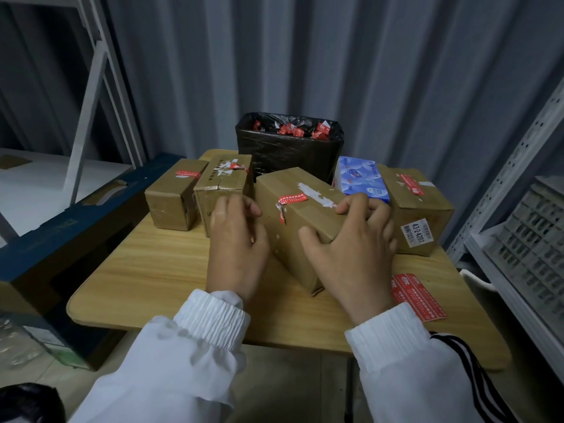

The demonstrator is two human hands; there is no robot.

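A long cardboard box (pixel 293 221) lies slantwise in the middle of the small wooden table (pixel 152 270). A red sticker (pixel 291 200) crosses its top seam, one end peeling down the side, beside scraps of torn white tape. My right hand (pixel 351 254) grips the box's near right end, thumb on its front face and fingers curled over the top edge. My left hand (pixel 236 248) rests against the box's left side with its fingers loosely curled.
Two cardboard boxes (pixel 171 203) (pixel 221 186) stand at the left, another (pixel 419 212) at the right. A blue tissue pack (pixel 361 180) and a black-lined bin (pixel 288 148) with red scraps are behind. A red sticker sheet (pixel 418 297) lies near the right edge. Metal shelving (pixel 518 209) stands right.
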